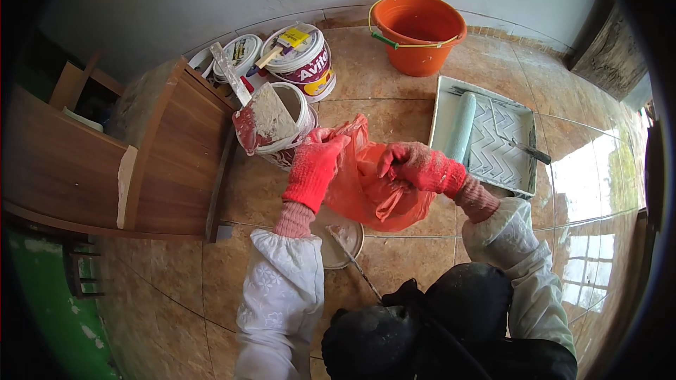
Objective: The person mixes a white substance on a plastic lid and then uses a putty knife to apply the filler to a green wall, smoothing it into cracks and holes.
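A thin red-orange plastic bag [359,200] rests on the floor in front of me, its mouth gathered upward. My left hand [312,170], in a red knit glove, is closed on the upper left edge of the bag. On the other side my right hand [422,167], in a dusty red glove, has its fingers curled round the bag's right part. What lies inside the bag cannot be made out. Partly under it is a round pale lid [345,243], with a thin stick [355,260] lying across it.
Left of the bag stands an open paint bucket [299,98] with a broad scraper [271,116] on it. Behind are a lidded paint bucket [325,70] carrying a brush [271,56], an orange bucket [415,56], and, rightward, a paint tray [442,98] with a roller [461,127]. Wooden furniture [179,176] borders the left.
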Demonstrator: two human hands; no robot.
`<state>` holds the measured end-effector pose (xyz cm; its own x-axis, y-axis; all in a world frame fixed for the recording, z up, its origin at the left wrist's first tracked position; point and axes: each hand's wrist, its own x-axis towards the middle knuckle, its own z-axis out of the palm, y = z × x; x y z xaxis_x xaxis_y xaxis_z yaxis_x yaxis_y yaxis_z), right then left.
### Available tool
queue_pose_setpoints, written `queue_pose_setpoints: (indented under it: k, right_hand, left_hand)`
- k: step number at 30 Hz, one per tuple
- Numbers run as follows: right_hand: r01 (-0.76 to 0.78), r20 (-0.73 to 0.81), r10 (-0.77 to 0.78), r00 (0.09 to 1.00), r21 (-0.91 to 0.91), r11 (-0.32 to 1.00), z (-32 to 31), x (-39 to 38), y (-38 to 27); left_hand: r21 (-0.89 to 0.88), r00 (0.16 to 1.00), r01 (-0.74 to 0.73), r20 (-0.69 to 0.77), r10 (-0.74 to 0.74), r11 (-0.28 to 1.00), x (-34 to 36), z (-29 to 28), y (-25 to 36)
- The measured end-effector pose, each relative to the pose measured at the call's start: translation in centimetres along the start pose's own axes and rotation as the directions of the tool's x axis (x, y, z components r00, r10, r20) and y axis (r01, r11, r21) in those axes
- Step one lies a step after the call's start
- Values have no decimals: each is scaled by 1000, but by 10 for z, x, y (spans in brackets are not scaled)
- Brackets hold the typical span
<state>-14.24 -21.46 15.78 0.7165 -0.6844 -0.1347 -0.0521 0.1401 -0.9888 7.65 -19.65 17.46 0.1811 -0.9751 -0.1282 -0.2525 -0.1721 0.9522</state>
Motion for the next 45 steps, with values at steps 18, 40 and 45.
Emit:
queue_pose_setpoints:
  k: [18,40,45]
  right_hand:
    - [-25,-36,94,995,-993,-116,-10,-56,64]
    - [137,16,-480,877,-966,219,-19,83,-253]
    - [124,7,-377,926,-950,286,-41,134,-343]
  left_hand:
    - [-549,972,-68,152,179,833,16,-2,15]
    - [69,837,-547,71,543,834,41,-41,174]
    - [-167,890,-448,-180,420,878,65,-90,241]
